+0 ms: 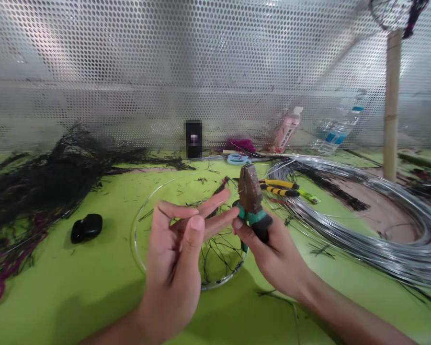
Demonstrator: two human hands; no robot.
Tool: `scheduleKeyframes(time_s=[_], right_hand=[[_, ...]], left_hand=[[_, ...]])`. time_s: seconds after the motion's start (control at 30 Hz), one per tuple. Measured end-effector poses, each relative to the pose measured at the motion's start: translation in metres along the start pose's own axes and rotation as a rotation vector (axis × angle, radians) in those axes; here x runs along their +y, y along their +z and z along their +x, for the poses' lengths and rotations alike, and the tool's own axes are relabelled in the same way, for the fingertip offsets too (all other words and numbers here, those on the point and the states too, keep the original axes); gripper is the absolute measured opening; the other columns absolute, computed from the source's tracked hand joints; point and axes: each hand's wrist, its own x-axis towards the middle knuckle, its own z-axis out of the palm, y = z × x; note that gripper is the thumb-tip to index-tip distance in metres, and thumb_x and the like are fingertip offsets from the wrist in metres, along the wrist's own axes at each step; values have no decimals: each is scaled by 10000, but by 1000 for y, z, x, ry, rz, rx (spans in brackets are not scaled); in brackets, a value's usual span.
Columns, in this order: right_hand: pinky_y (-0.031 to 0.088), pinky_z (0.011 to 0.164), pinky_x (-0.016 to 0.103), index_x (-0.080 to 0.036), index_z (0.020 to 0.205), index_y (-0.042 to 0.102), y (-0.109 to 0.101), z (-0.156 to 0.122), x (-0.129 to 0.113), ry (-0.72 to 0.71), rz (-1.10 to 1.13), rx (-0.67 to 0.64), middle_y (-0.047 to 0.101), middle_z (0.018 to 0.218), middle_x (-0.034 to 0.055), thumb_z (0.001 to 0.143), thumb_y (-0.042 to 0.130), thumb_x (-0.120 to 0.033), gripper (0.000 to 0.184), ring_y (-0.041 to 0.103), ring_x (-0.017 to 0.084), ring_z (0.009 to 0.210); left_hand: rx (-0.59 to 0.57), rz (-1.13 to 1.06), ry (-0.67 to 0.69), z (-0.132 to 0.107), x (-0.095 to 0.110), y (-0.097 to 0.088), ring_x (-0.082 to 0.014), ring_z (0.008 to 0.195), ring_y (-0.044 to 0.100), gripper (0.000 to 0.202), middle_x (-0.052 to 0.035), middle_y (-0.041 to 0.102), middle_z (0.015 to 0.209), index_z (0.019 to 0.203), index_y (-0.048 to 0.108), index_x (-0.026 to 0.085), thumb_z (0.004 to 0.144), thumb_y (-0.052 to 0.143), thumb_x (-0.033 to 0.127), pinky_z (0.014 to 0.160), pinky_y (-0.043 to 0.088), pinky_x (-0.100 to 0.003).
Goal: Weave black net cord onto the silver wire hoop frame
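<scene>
Our right hand (282, 258) is wrapped round the pliers (250, 189), fingers closed firmly on the green-and-black handles, with the rust-brown head standing up above the fingertips. Whether the jaws meet fully, we cannot tell.

Our left hand (175, 254) is raised just beside it, palm turned inward. Its thumb and bent index finger come close together at the tips, and we cannot tell whether anything thin is pinched there. Two other fingers reach out straight towards the pliers, the lower one ending right by the green grip; we cannot make out if it touches.

Below and behind the left fingers lies the wire ring (135, 239), its left side curving out past the knuckles. Black netting (221, 261) spreads inside it, showing under the outstretched fingers and between our two hands.

Just beyond the right fingers are yellow-and-black handles (282, 188), and farther past both hands, the blue scissors (239, 159). A large wire coil (348, 258) lies to the right of the right fingers. Well left of the left fingers sits a black case (86, 228) on the green tabletop (104, 273).
</scene>
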Motion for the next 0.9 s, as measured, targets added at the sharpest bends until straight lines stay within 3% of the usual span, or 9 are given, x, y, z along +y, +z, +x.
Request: scheduleKeyframes(time_s=[0.3, 0.57, 0.9], right_hand=[[296, 490, 266, -236, 868, 509, 1, -1, -1, -21, -33, -22, 408, 648, -73, 1027, 549, -440, 262, 349, 121, 571], [345, 515, 272, -246, 856, 498, 3, -2, 1, -43, -39, -25, 425, 680, -67, 1036, 531, -410, 246, 386, 125, 591], [263, 470, 260, -240, 850, 469, 4, -3, 4, -80, -8, 6, 380, 672, -76, 1023, 519, -313, 195, 303, 113, 567]], left_hand=[[-28, -43, 16, 0, 0, 2, -286, 1014, 774, 122, -5, 793, 1036, 961, 545, 331, 984, 661, 362, 796, 686, -450], [-45, -32, -15, -4, -1, 2, -284, 1038, 768, 112, 18, 792, 1098, 966, 555, 342, 986, 653, 394, 801, 682, -457], [-106, -78, 35, -3, -7, 3, -260, 1145, 733, 63, 7, 782, 1153, 1020, 511, 319, 1075, 510, 290, 931, 656, -476]])
